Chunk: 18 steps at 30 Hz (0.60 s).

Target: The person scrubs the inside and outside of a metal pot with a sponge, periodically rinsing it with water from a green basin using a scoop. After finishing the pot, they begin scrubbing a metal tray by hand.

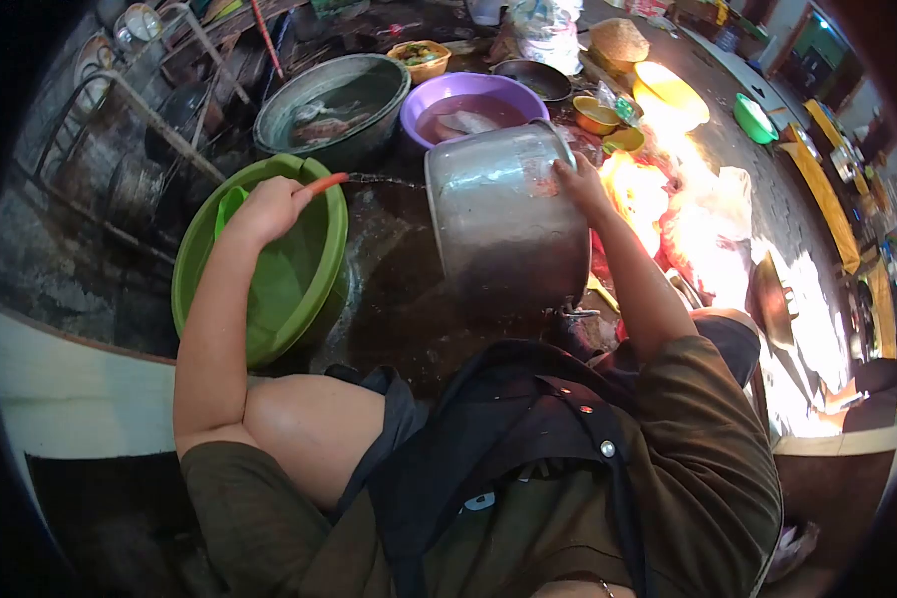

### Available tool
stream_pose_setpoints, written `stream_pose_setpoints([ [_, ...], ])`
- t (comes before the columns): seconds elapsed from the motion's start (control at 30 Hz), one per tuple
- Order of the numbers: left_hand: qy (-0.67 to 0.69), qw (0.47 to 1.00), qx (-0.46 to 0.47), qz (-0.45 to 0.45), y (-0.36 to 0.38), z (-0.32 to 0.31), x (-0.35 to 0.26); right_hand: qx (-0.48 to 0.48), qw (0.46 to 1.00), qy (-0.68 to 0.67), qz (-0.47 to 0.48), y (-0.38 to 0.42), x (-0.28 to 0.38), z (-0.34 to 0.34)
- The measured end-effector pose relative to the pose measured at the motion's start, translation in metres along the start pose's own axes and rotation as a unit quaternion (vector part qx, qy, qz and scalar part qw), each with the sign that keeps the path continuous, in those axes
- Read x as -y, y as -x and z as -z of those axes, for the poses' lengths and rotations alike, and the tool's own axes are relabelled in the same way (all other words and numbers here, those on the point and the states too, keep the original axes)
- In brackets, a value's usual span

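My left hand point(266, 206) is closed around an orange hose point(326, 182), and a thin stream of water point(384, 180) runs from it toward a large metal pot point(503, 224). The hand hovers over a green plastic basin point(209, 259) that holds a green scoop point(231, 203). My right hand point(578, 182) grips the rim of the metal pot, which is tilted on its side with its mouth turned away from me, above wet dark ground.
Behind the pot stand a grey metal basin point(299, 100) and a purple basin point(421, 105), both with fish in water. Small yellow and green bowls point(668, 88) lie at the right in strong sunlight. A dark pan point(769, 299) is at the right.
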State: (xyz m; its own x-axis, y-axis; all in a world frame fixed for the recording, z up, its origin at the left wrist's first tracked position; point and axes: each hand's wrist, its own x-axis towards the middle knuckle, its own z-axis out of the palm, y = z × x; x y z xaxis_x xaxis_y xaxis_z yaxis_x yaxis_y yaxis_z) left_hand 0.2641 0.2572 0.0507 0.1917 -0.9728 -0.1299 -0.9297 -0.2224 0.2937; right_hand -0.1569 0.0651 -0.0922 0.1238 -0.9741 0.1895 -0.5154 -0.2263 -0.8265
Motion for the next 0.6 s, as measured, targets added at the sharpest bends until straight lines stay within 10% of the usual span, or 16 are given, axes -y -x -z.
stream_pose_setpoints([
  [0.17, -0.104, 0.985, 0.028, 0.136, -0.024, -0.014, 0.056, 0.146, 0.934, -0.318, -0.077, 0.017, 0.015, 0.013],
  [0.43, -0.058, 0.977, 0.14, 0.149, -0.075, -0.14, 0.161, 0.171, 0.915, -0.362, -0.046, 0.043, 0.053, 0.018],
  [0.6, -0.088, 0.985, 0.081, 0.123, -0.035, -0.121, 0.104, 0.191, 0.913, -0.36, -0.038, 0.049, 0.083, 0.014],
])
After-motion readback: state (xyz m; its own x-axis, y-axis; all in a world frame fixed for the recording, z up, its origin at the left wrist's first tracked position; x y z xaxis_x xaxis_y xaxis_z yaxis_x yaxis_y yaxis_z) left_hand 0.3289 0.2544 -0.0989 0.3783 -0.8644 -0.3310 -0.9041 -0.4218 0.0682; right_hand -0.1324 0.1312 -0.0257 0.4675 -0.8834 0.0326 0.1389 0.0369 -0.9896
